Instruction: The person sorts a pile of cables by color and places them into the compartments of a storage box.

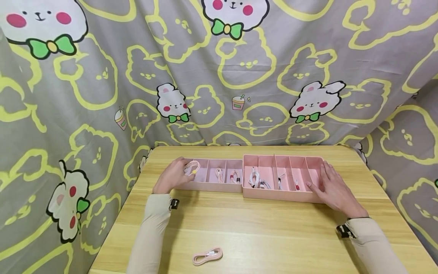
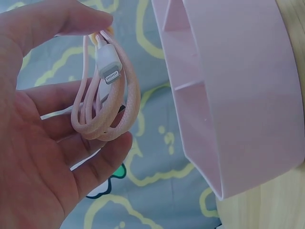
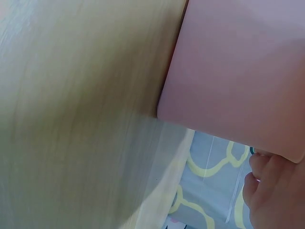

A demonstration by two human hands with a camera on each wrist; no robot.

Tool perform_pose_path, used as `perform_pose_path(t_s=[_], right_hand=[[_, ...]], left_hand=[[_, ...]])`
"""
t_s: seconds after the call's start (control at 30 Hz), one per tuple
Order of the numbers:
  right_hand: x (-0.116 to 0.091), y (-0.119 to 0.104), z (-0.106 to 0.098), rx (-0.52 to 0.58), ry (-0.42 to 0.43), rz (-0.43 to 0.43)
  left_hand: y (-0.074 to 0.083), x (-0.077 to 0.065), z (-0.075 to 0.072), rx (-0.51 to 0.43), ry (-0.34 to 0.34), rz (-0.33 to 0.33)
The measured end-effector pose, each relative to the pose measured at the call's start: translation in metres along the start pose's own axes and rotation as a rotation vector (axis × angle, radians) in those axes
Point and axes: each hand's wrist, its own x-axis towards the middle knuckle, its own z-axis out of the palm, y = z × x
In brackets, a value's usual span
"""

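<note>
In the head view my left hand (image 1: pixel 173 176) is over the left end of the lilac divided box (image 1: pixel 208 186). It pinches a coiled pink charging cable (image 2: pixel 128 105) between thumb and fingers; the left wrist view shows its pale plug and a yellow tie near the thumb. My right hand (image 1: pixel 337 190) grips the right end of the pink divided box (image 1: pixel 284 195), thumb over the front rim and fingers along the end wall. Coiled cables (image 1: pixel 254 177) lie in several compartments of both boxes. Another pink coiled cable (image 1: pixel 207 256) lies on the table near the front.
The two boxes stand end to end on the wooden table (image 1: pixel 260 236), towards its back edge. A grey curtain (image 1: pixel 205 133) with yellow bear outlines hangs behind the table and along both sides.
</note>
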Motion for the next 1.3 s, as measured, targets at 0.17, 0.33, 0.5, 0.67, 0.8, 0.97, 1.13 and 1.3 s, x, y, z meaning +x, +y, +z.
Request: perform_pose_path(t_s=[0.17, 0.33, 0.5, 0.67, 0.8, 0.97, 1.13, 1.3], right_hand=[[0.0, 0.001, 0.001, -0.002, 0.001, -0.001], [0.0, 0.001, 0.001, 0.004, -0.007, 0.003], [-0.001, 0.0, 0.0, 0.006, -0.009, 0.006], [-0.001, 0.0, 0.0, 0.004, -0.007, 0.006], [-0.002, 0.0, 0.0, 0.003, -0.006, 0.008], [-0.002, 0.0, 0.0, 0.004, -0.008, 0.01], [-0.001, -0.001, 0.0, 0.009, -0.006, 0.009], [-0.001, -0.001, 0.0, 0.006, -0.002, 0.004]], left_hand=[[0.003, 0.005, 0.002, 0.006, -0.01, -0.02], [0.004, 0.008, 0.005, 0.009, -0.009, -0.008], [0.004, 0.012, 0.01, 0.002, 0.002, -0.004], [0.002, 0.014, 0.016, 0.002, 0.012, -0.004], [0.002, 0.016, 0.019, -0.008, 0.007, -0.014], [0.002, 0.018, 0.022, 0.01, -0.005, -0.022], [0.002, 0.021, 0.025, 0.041, -0.004, -0.016], [0.002, 0.023, 0.028, 0.049, -0.005, -0.032]])
